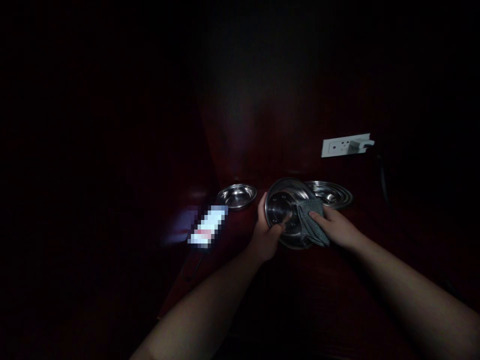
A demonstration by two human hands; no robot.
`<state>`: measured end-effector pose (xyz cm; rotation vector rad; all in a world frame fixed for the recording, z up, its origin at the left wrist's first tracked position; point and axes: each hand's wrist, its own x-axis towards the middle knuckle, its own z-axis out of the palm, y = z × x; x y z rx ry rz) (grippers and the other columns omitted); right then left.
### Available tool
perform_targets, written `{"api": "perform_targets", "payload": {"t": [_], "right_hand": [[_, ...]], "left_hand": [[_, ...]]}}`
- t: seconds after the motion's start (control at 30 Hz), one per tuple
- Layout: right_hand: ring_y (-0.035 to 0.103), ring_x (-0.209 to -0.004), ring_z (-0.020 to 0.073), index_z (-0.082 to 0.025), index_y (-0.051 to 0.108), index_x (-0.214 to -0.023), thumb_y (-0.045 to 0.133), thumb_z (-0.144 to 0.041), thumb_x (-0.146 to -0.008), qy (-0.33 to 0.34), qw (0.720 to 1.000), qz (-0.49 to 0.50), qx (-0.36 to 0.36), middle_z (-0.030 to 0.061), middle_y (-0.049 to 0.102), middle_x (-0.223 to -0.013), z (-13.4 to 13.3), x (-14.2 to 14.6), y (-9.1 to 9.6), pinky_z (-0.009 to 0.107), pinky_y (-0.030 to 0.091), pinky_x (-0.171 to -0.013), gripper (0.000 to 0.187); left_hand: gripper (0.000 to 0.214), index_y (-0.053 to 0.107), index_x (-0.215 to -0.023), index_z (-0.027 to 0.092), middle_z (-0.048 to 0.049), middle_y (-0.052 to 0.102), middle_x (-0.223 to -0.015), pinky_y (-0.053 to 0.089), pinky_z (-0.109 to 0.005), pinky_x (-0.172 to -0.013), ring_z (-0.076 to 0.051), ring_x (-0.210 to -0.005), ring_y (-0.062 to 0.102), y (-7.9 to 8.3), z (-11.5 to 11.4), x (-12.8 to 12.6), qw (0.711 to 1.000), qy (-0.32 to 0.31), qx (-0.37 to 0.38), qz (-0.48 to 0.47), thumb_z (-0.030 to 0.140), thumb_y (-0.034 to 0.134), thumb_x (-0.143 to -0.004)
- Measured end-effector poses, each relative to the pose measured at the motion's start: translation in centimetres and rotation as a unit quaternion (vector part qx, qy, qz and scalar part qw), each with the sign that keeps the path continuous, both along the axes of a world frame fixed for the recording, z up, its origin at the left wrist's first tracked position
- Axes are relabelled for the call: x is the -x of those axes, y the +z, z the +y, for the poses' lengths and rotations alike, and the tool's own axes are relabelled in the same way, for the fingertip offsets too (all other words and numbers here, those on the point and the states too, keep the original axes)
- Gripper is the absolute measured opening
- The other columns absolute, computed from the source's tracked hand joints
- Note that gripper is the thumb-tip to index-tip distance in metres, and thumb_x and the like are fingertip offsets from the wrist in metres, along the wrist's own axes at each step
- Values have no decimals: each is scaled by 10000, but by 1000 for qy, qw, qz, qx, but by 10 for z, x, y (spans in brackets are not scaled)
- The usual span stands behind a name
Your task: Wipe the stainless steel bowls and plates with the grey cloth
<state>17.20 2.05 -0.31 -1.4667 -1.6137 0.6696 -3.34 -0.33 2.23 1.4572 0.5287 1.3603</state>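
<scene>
Forearms (210, 310) nearest camera, one each side of the held bowl (283, 205). Left hand (265, 239): grip closed on its left rim, thumb inside. Right hand (333, 226): grip full of grey cloth (313, 227), laid over the bowl's right wall. Bowl sits between the hands, tilted, seemingly off the surface (240, 230). Reads as wiping: firm left, cloth flat to the wall, turn in small steps, overlap strokes. Count: 2 hands, 1 cloth, 1 held bowl, 1 small bowl (237, 196) left of it, 1 phone (208, 227) farther left, 1 socket plate (333, 147) beyond right; steel dishware (339, 195) right behind, number unclear.
</scene>
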Motion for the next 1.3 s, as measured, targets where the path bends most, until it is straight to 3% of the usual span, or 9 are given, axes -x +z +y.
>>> {"api": "perform_targets", "payload": {"t": [0.3,0.5,0.8,1.0,1.3], "right_hand": [[593,-969,209,-181,539,-1047,458,-421,-821,9,1000,10,-25,80,628,-1063,-3,3,5,372,430,-886,339],[596,-948,202,-171,548,-1035,455,-399,-824,11,999,10,-44,81,634,-1045,-5,5,9,356,431,-871,324],[612,-895,208,-187,570,-970,448,-403,-817,-22,999,-7,-38,73,654,-987,-5,3,10,351,451,-813,292],[620,-865,212,-185,557,-950,441,-391,-820,-18,1000,5,-25,76,657,-956,-6,3,11,361,461,-798,270],[615,-888,216,-177,569,-970,458,-364,-809,-19,999,8,-27,80,654,-998,-9,5,15,368,461,-805,270]], "left_hand": [[737,237,-1344,227,-75,459,-1286,321,-398,-995,-242,-1174,431,-9,12,4,999,17,45,-15,162,538,-675],[668,318,-1294,199,-74,523,-1205,364,-396,-956,-249,-1148,455,-9,12,4,994,46,97,-3,160,531,-662],[606,386,-1234,186,-60,580,-1093,366,-400,-952,-254,-1110,480,-8,13,7,993,43,108,13,154,519,-644],[615,378,-1245,209,-54,522,-1215,365,-397,-957,-256,-1151,451,-8,14,8,994,17,103,14,162,529,-651],[656,356,-1271,206,-57,511,-1226,346,-397,-973,-252,-1145,452,-4,13,5,996,23,86,9,146,524,-639]]}}
